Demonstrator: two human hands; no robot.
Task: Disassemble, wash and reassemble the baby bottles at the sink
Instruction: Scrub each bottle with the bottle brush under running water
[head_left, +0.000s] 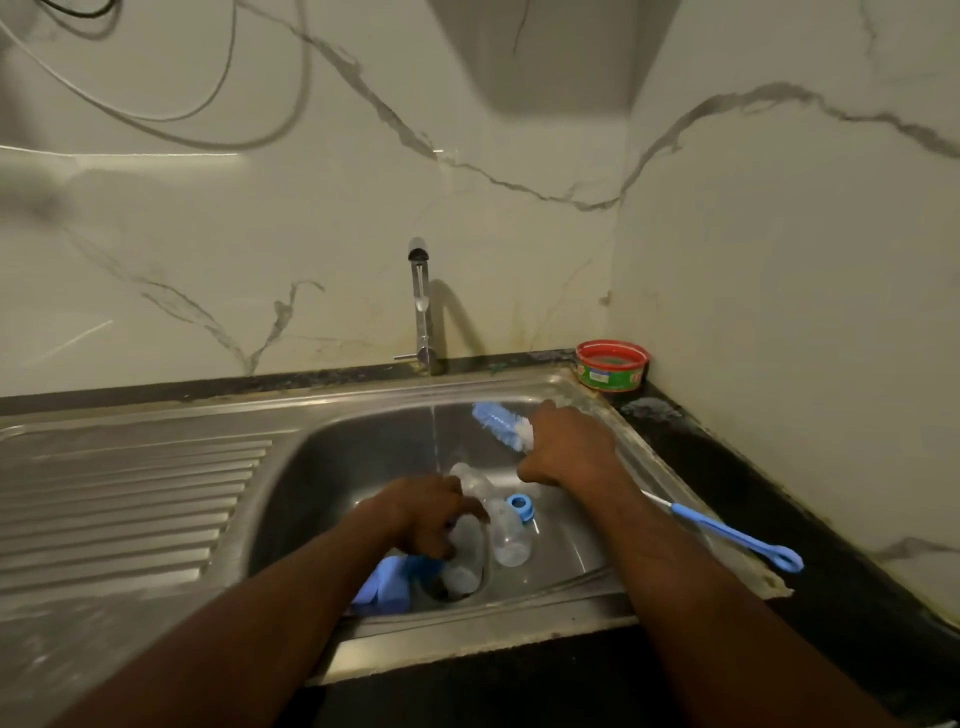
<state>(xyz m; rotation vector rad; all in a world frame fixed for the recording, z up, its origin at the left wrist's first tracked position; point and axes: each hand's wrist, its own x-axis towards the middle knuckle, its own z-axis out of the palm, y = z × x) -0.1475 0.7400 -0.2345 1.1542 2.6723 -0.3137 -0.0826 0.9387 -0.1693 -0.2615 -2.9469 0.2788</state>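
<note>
Left hand (431, 512): fingers curled round clear bottle (470, 486), held in sink basin (363, 457) under thin stream from tap (422, 306). Right hand (569, 447): closed round bottle brush (504, 421), blue-white bristles up-left of knuckles, blue loop handle trailing over right rim. Second clear bottle (511, 540) lying just right of left hand; blue ring (521, 506) touching its top. Blue cloth (387, 584) below left hand, beside drain. Red-rimmed green tub (613, 366) on back corner counter.
</note>
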